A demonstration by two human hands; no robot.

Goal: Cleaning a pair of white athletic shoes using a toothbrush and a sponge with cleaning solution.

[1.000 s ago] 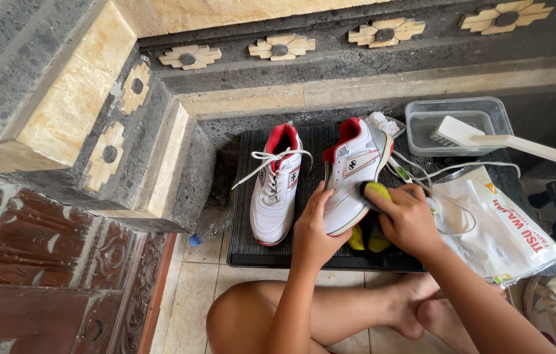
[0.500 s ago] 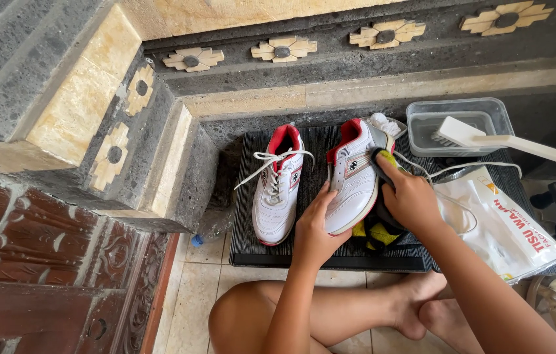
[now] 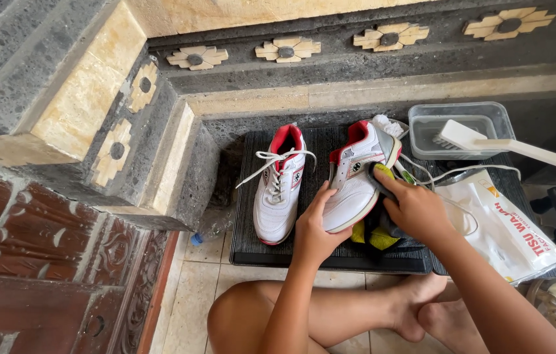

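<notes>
The right-hand white sneaker (image 3: 355, 180), tilted at the black mat's (image 3: 330, 257) front edge, was steadied by the left hand (image 3: 317, 229), closed on its toe. The yellow-and-dark cloth (image 3: 383, 176) had been drawn up its side; the right hand (image 3: 415, 210) was clamped on it, so wiping was judged underway.

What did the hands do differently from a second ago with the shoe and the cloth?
The right hand slid its yellow and dark cloth from the toe end up the side of the tilted white shoe, towards the heel. The left hand kept holding that shoe's toe. The other white shoe, the clear tub, the white brush and the white bag stayed put on the dark mat.
</notes>
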